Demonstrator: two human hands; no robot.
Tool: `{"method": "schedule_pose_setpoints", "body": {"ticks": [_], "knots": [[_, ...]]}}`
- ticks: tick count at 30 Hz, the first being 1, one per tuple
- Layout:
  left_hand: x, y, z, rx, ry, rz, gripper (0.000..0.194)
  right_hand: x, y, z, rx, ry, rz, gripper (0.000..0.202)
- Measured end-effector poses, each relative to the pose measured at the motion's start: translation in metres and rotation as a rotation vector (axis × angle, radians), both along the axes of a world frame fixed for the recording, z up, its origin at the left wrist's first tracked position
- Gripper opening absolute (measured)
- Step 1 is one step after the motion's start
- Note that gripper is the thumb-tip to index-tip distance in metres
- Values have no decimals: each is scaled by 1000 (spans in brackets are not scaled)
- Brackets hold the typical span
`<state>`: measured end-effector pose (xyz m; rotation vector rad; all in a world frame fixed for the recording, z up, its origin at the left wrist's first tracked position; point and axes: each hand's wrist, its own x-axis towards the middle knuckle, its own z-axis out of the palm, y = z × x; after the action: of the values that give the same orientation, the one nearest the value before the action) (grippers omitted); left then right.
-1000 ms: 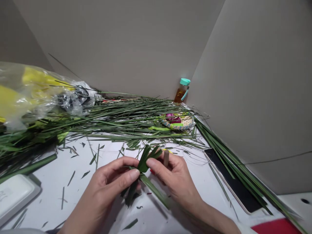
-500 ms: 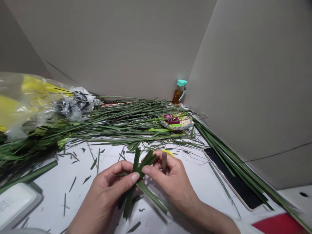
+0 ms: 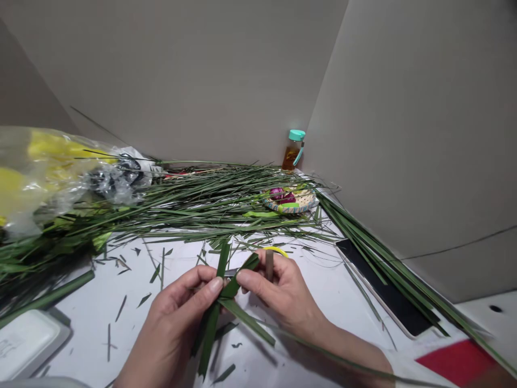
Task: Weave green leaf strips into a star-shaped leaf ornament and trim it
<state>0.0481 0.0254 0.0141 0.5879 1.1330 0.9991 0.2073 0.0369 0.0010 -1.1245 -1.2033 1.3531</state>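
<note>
Green flat leaf strips (image 3: 230, 290), crossed, were pinched by left hand (image 3: 181, 307) and right hand (image 3: 285, 293) above a littered white tabletop (image 3: 319, 277).

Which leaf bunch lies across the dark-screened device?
The long bunch along the right wall: its blades cross the device; the big heap at the back and the strips in left hand and right hand do not.

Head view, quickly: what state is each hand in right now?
Left hand: closed, pinching the green leaf strips.
Right hand: closed, pinching the same strips, with a brown piece between its fingers.
</note>
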Motion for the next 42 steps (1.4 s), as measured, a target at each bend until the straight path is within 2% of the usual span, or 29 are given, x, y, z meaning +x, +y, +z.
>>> {"method": "schedule_pose_setpoints", "body": {"ticks": [5,11,15,24,32,37,42], "knots": [[0,0,1,18,11,-20,37,1,-2,-2,-3,25,7,31],[-6,-3,-4,65,92,-117,25,1,-6,0,35,43,16,31],[-6,-5,-5,153,140,-106,22,1,-5,1,45,37,14,33],[-4,-1,-7,226,230,-131,16,0,-7,0,32,76,28,32],[-3,-3,-7,182,169,-135,13,-2,-4,1,49,59,11,33],[-1,-6,-7,148,120,-70,14,-3,-5,0,27,81,20,32],[1,-7,-8,138,65,-92,14,-3,-7,-3,6,183,31,34]]}}
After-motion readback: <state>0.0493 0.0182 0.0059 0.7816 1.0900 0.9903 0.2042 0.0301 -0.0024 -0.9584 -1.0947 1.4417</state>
